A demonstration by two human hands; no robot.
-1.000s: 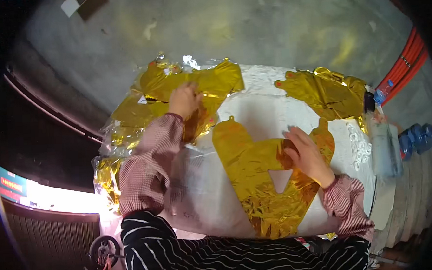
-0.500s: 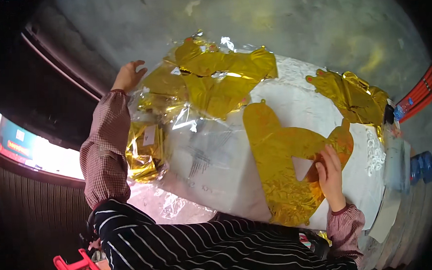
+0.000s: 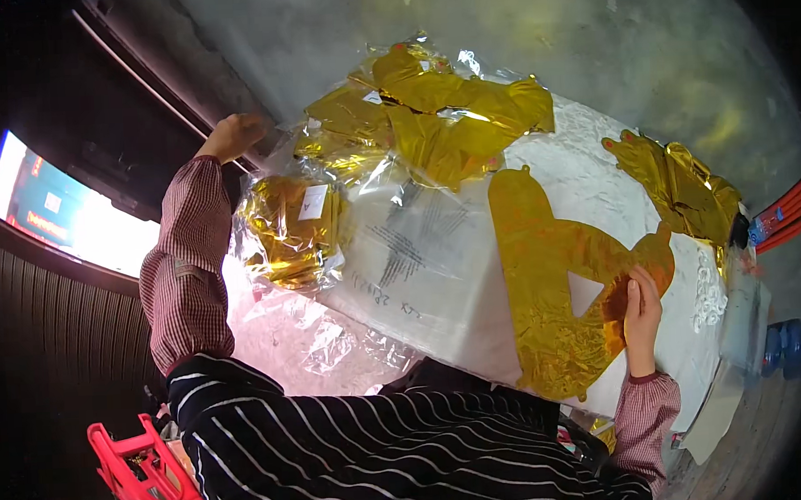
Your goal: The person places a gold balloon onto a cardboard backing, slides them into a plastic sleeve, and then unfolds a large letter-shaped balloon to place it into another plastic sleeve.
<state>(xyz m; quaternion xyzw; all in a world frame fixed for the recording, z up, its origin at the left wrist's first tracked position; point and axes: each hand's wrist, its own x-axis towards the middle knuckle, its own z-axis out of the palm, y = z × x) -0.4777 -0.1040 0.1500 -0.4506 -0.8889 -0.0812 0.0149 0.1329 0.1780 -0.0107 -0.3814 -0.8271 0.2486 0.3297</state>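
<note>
A flat gold foil balloon point(image 3: 546, 306), shaped like a letter with a triangular hole, lies on the white covered table point(image 3: 457, 310) in front of me. My right hand point(image 3: 641, 315) has its fingers bent against the balloon's right side, where the foil creases. At the table's far left, my left hand point(image 3: 233, 137) is raised and blurred; whether it holds anything does not show. Near it is a clear bag of folded gold foil point(image 3: 292, 228) with a white label. More gold foil balloons point(image 3: 457, 122) in clear plastic lie at the back.
Another crumpled gold foil balloon point(image 3: 679, 189) rests on the table's right end. Clear plastic wrap point(image 3: 351, 341) sits at the left front. Beyond the table are a red plastic stool point(image 3: 147, 475), blue bottles point(image 3: 789, 349) and a lit screen point(image 3: 50, 203).
My view has shifted, moving the table rightward in the picture. My left hand's fingers, spread before, are now blurred. My right hand stays at the balloon, its fingers more bent.
</note>
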